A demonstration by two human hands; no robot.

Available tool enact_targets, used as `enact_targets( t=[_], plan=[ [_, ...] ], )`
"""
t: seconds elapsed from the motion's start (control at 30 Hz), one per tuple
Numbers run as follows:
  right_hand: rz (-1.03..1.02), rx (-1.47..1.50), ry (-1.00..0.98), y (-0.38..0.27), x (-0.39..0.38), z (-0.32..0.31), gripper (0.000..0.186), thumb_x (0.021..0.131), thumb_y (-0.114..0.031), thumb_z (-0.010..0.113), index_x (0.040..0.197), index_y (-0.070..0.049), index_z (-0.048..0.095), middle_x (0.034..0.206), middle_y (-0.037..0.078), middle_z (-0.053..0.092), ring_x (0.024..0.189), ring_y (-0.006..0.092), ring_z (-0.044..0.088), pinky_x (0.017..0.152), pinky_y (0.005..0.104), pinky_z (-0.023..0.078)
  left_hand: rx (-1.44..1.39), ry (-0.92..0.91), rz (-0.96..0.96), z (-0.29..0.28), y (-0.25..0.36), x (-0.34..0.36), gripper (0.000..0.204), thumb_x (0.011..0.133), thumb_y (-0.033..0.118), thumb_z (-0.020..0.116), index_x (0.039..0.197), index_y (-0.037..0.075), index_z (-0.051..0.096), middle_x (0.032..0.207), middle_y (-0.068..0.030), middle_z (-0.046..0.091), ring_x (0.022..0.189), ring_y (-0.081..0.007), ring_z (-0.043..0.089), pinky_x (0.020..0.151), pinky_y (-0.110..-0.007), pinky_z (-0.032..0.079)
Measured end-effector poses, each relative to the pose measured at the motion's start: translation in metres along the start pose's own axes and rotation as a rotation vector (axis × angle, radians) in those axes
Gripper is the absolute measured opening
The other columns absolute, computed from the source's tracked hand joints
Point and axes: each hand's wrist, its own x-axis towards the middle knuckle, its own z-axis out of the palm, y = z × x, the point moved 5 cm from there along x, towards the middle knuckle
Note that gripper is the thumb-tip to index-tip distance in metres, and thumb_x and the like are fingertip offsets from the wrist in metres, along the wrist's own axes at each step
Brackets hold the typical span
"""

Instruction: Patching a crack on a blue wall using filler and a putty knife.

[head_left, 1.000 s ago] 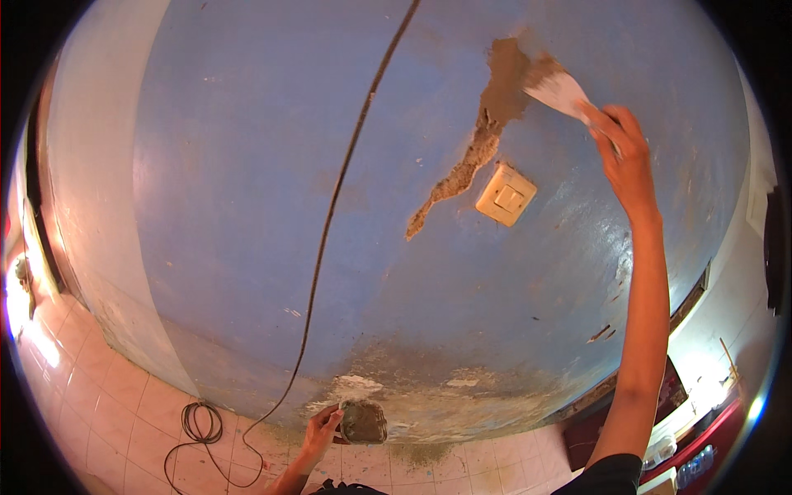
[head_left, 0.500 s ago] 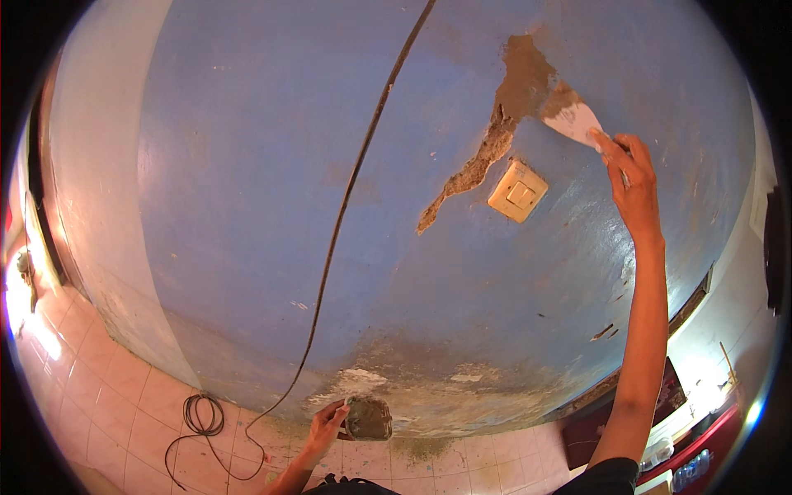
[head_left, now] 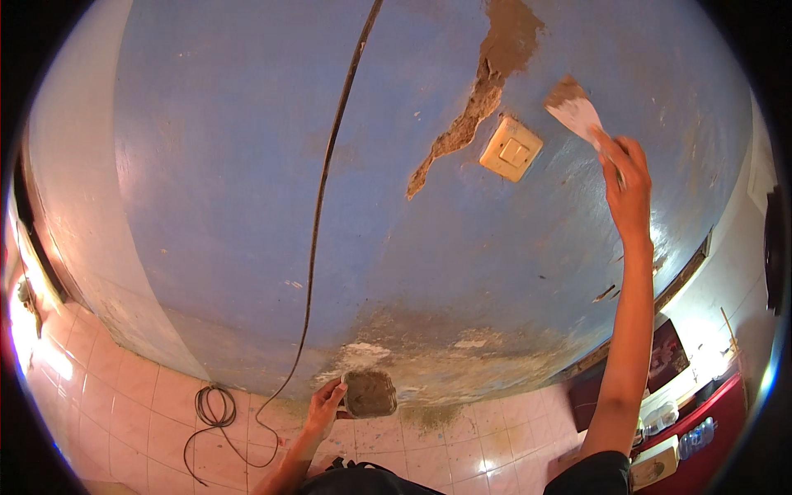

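In the head view, the right hand [head_left: 629, 188] is at the upper right of the frame, its fingers closed around the handle end of a scraper [head_left: 575, 109]. The blade points up and to the left, pale near the hand and coated with brown paste toward its broad edge. Whether that edge touches the blue wall [head_left: 231, 173] cannot be told.

To the left of the blade and apart from it, a smooth brown patch [head_left: 513, 37] reaches the top of the frame. It runs down into a rough, broken gouge [head_left: 466, 125], which narrows toward the upper middle. A cream switch [head_left: 511, 149] sits between the gouge and the right hand.

At the bottom, left of centre, the left hand [head_left: 327, 406] grips a small squarish container [head_left: 393, 404] by its left side, thumb at the rim. Grey-brown paste [head_left: 369, 392] lies inside.

A dark cable [head_left: 327, 157] hangs from the top middle and ends in loops on the pale tiled floor [head_left: 148, 412] at the lower left. Clear bottles [head_left: 697, 437] lie at the lower right, on a red surface [head_left: 722, 421].
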Motion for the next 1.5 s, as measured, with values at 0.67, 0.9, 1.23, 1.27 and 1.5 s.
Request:
enact_targets(
  t=[0.67,0.9,1.23,1.27,1.5],
  plan=[
    [0.798,0.934,-0.901,-0.227,-0.313,0.042,0.032,0.1,-0.006,0.06,0.132,-0.002,0.064,0.105,0.016,0.069,0.084,0.0213,0.067,0.075,0.0325,0.053,0.063,-0.048,-0.014,-0.001,0.028,-0.018,0.056,0.103,0.041,0.063,0.145,0.006,0.055,0.126,-0.0088,0.067,0.108,-0.0157,0.068,0.076,-0.032,0.063],
    [1.292,1.319,-0.916,-0.247,-0.376,0.044,0.035,0.102,-0.018,0.062,0.133,-0.003,0.063,0.094,0.008,0.069,0.075,0.009,0.059,0.061,0.0254,0.048,-0.025,-0.029,0.006,0.002,0.008,-0.047,0.053,0.105,0.036,0.061,0.145,0.003,0.052,0.13,-0.0108,0.065,0.11,-0.0187,0.069,0.078,-0.036,0.065],
    [1.327,1.299,-0.78,-0.242,-0.397,0.009,0.033,0.101,-0.018,0.065,0.13,-0.003,0.065,0.088,0.004,0.068,0.072,0.008,0.058,0.058,0.0236,0.045,-0.007,-0.061,0.032,0.016,0.011,-0.073,0.054,0.105,0.034,0.061,0.146,0.002,0.049,0.131,-0.0115,0.064,0.115,-0.0214,0.068,0.078,-0.038,0.066],
    [1.269,1.267,-0.812,-0.239,-0.392,0.006,0.033,0.1,-0.017,0.066,0.13,-0.002,0.065,0.086,0.003,0.068,0.072,0.0081,0.058,0.059,0.0243,0.046,0.006,-0.076,0.05,0.018,0.013,-0.075,0.052,0.105,0.032,0.061,0.146,0.002,0.049,0.132,-0.0112,0.064,0.116,-0.0217,0.067,0.081,-0.039,0.065],
    [1.13,1.151,-0.995,-0.255,-0.363,0.01,0.028,0.101,-0.014,0.063,0.126,0.0,0.064,0.081,0.008,0.068,0.066,0.011,0.063,0.062,0.0283,0.05,0.029,-0.164,0.065,0.011,0.014,-0.064,0.059,0.103,0.032,0.063,0.151,0.001,0.045,0.134,-0.0136,0.062,0.121,-0.0221,0.064,0.082,-0.037,0.065]
  ],
)
